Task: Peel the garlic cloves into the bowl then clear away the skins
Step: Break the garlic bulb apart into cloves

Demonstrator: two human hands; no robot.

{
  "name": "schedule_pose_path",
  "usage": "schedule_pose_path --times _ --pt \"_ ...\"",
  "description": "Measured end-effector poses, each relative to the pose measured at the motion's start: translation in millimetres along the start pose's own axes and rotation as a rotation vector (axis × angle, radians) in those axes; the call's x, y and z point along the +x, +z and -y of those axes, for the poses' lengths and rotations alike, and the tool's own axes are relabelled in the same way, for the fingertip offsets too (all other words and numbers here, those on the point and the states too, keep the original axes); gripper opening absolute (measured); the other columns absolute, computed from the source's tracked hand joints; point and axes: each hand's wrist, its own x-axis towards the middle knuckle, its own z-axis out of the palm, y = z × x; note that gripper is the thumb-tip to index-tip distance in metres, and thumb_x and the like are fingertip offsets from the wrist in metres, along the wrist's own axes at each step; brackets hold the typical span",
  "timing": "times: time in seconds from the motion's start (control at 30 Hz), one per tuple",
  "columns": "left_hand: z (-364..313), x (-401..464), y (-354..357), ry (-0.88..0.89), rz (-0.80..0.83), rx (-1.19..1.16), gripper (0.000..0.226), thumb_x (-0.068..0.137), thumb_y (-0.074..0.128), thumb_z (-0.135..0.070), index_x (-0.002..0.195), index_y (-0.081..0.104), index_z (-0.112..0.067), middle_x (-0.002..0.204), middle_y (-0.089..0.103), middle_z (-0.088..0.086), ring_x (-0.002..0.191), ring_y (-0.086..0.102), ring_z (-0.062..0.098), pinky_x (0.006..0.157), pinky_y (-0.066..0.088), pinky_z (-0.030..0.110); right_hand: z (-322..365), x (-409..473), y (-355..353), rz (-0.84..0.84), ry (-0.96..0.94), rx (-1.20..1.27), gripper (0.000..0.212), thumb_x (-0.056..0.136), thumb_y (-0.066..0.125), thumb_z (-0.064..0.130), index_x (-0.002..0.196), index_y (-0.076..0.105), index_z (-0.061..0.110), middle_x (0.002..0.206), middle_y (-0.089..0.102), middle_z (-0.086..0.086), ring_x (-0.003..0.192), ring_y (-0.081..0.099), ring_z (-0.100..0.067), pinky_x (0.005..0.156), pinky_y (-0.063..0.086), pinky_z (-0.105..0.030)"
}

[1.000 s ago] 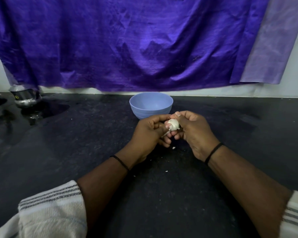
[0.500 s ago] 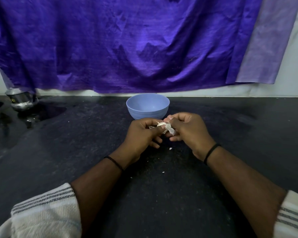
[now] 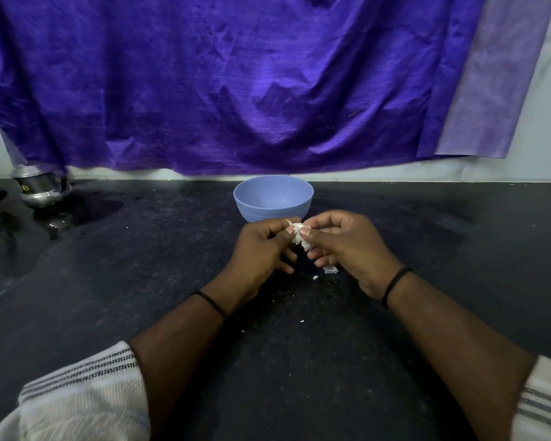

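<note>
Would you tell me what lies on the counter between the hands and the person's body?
In the head view, only bare dark counter with small skin scraps.

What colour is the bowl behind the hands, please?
Light blue; the bowl shows best in the head view.

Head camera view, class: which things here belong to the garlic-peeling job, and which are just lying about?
Part of the job:
left hand and right hand, both pinching the garlic
blue bowl, behind the hands
skin scraps on the black counter

Just lying about:
metal pot, far left
purple cloth hanging behind
</note>
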Motion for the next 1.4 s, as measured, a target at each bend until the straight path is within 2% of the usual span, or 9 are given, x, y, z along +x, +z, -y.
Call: schedule_pose_path --times 0.17,0.27,0.33,0.43,0.5,0.57,0.73,1.0,1.4 --pt "-1 1 0 -0.007 -0.02 -0.01 0.021 0.101 0.052 -0.006 0.11 0.071 -0.008 0.091 0.069 0.019 0.063 0.058 0.017 0.049 0.054 0.026 1 0 -1 0.003 0.0 0.019 0.013 0.091 0.066 -0.001 0.103 0.069 0.002 0.08 0.073 -0.014 0.061 0.065 -0.015 0.055 0.055 -0.023" --pt "-2 0 0 -0.015 -0.024 0.007 0.022 0.101 0.051 -0.006 0.111 0.071 -0.007 0.099 0.07 0.023 0.064 0.058 0.017 0.049 0.054 0.026 1 1 -2 -0.049 -0.031 -0.08 0.026 0.089 0.057 -0.008 0.094 0.075 0.01 0.082 0.073 -0.014 0.068 0.062 -0.019 0.061 0.052 -0.028" --pt "-2 0 0 -0.012 -0.025 0.027 0.021 0.1 0.053 -0.006 0.112 0.071 -0.007 0.099 0.07 0.022 0.065 0.058 0.017 0.05 0.055 0.026 -2 3 -3 -0.099 -0.066 -0.173 0.029 0.087 0.055 -0.004 0.086 0.077 0.016 0.082 0.075 -0.011 0.072 0.063 -0.018 0.068 0.051 -0.031" --pt "-3 0 -2 -0.006 -0.049 0.038 0.017 0.098 0.058 -0.006 0.108 0.072 -0.005 0.092 0.07 0.017 0.063 0.059 0.016 0.05 0.055 0.027 -5 4 -4 -0.161 -0.128 -0.226 0.019 0.088 0.063 0.009 0.083 0.077 0.021 0.08 0.075 0.005 0.077 0.067 -0.008 0.073 0.052 -0.025" --pt "-3 1 -3 -0.018 -0.059 0.046 0.014 0.095 0.062 -0.006 0.105 0.072 -0.003 0.092 0.072 0.015 0.063 0.06 0.016 0.051 0.055 0.026 -7 5 -4 -0.187 -0.166 -0.224 0.013 0.088 0.067 0.013 0.083 0.076 0.021 0.078 0.075 0.006 0.078 0.069 -0.008 0.074 0.054 -0.025" --pt "-4 0 -2 -0.023 -0.043 0.05 0.013 0.092 0.066 -0.006 0.102 0.073 -0.002 0.091 0.073 0.018 0.064 0.06 0.017 0.051 0.055 0.026 -5 5 -4 -0.154 -0.134 -0.172 0.005 0.089 0.07 0.017 0.089 0.075 0.018 0.078 0.075 0.001 0.072 0.068 -0.01 0.068 0.054 -0.024" --pt "-8 -2 -3 -0.052 -0.014 -0.085 0.013 0.085 0.071 -0.003 0.097 0.072 0.001 0.075 0.072 0.013 0.062 0.064 0.016 0.053 0.055 0.023 -1 1 -1 0.052 0.057 0.071 0.014 0.093 0.069 0.016 0.104 0.072 0.007 0.08 0.074 -0.008 0.065 0.066 -0.014 0.061 0.056 -0.026" --pt "-16 -2 -4 -0.134 -0.026 -0.338 0.01 0.084 0.066 0.0 0.093 0.069 0.004 0.066 0.07 0.011 0.055 0.064 0.013 0.053 0.055 0.02 4 -2 2 0.075 0.022 0.271 0.006 0.09 0.067 0.007 0.095 0.071 0.004 0.073 0.072 -0.009 0.065 0.068 -0.013 0.066 0.06 -0.025" --pt "-10 -4 2 -0.097 -0.129 -0.319 0.012 0.092 0.063 -0.007 0.094 0.071 0.003 0.067 0.07 0.009 0.055 0.062 0.013 0.053 0.053 0.022 -3 3 8 0.056 -0.019 0.256 0.01 0.098 0.056 0.006 0.094 0.065 0.004 0.074 0.069 -0.01 0.064 0.066 -0.014 0.061 0.057 -0.024"
